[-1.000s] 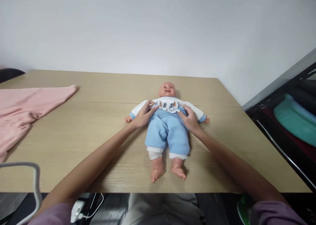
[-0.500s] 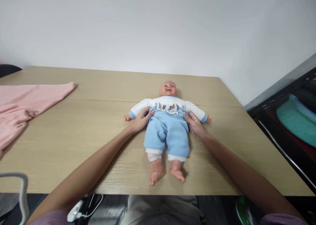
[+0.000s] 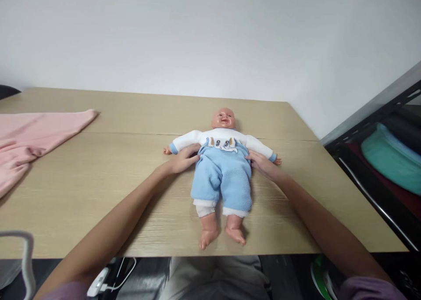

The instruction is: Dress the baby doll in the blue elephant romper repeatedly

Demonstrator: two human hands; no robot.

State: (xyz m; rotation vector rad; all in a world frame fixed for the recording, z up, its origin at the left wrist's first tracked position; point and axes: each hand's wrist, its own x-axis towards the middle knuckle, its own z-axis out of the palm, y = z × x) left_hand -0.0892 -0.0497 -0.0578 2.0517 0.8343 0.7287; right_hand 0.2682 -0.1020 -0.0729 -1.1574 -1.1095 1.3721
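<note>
A baby doll (image 3: 224,118) lies on its back on the table, head away from me, arms spread and bare feet toward me. It wears a white long-sleeved top (image 3: 187,140) with blue cuffs. Light blue fleece trousers (image 3: 221,173) with an elephant face on the front cover its waist and legs. My left hand (image 3: 184,159) rests at the left side of the waist, fingers stretched and tips touching the fabric. On the other side, my right hand (image 3: 262,164) touches the trousers with its fingertips, fingers extended. Part of each hand's fingertips is hidden against the doll's sides.
Pink cloth (image 3: 42,137) lies on the left of the wooden table (image 3: 115,173). A white curved tube (image 3: 28,260) rises at the lower left. Below the front edge is a white plug adapter (image 3: 98,282) with a cable. A dark rack (image 3: 378,194) holding teal fabric stands at right.
Both hands have slid slightly outward from the waistband, and the thumbs have come off the front of the trousers. The doll lies almost as before; the view has shifted a little.
</note>
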